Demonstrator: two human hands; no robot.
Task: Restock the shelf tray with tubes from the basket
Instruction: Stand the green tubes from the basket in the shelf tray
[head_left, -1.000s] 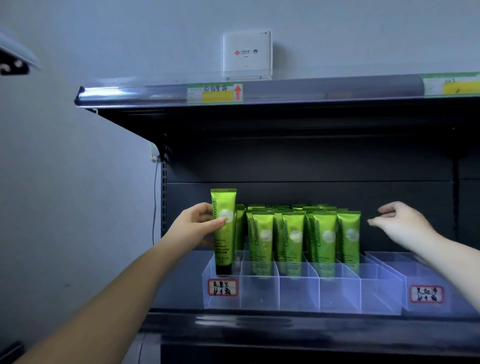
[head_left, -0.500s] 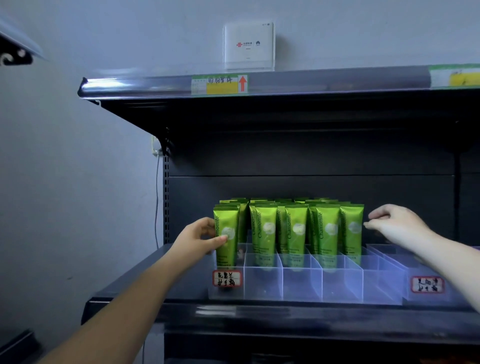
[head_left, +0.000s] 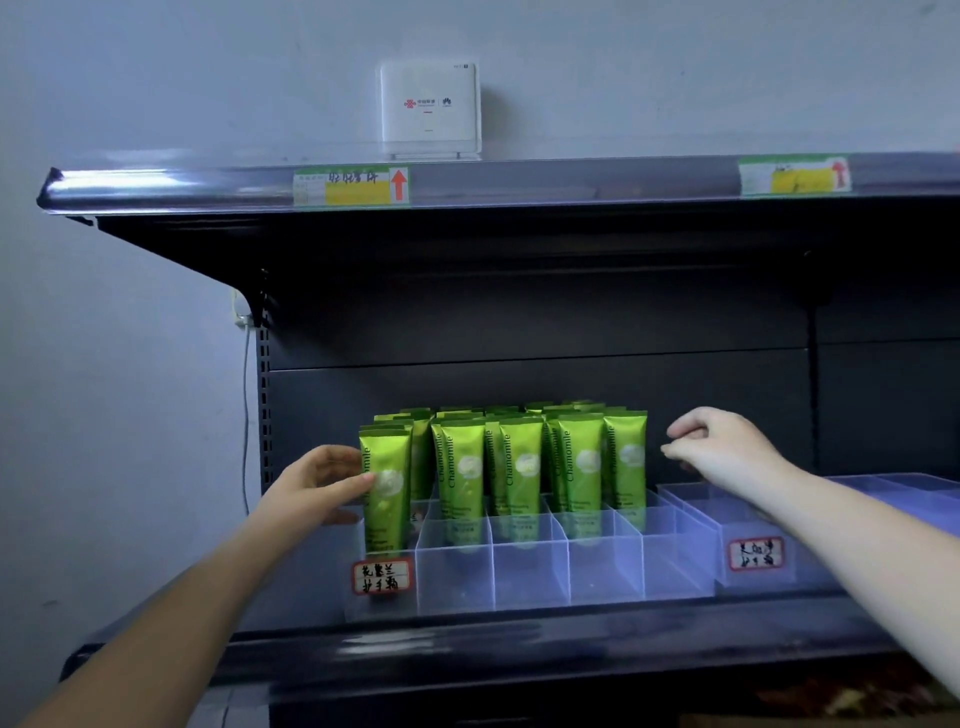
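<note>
A clear divided shelf tray (head_left: 530, 577) stands on the dark shelf with several upright green tubes (head_left: 519, 467) in its lanes. My left hand (head_left: 311, 491) grips one green tube (head_left: 387, 493) that stands upright at the front of the leftmost lane, thumb on its face and fingers behind. My right hand (head_left: 727, 452) hovers just right of the rightmost tube with loosely curled fingers, holding nothing and not touching it. The basket is out of view.
A second clear tray (head_left: 691, 512) with a red-bordered label (head_left: 756, 553) sits to the right and holds no tubes. An upper shelf (head_left: 519, 182) overhangs the tubes, with a white box (head_left: 428, 106) on it. A wall and a cable (head_left: 245, 415) lie left.
My left hand has lowered the green tube from above the row down into the leftmost lane. My right hand has stayed beside the rightmost tube.
</note>
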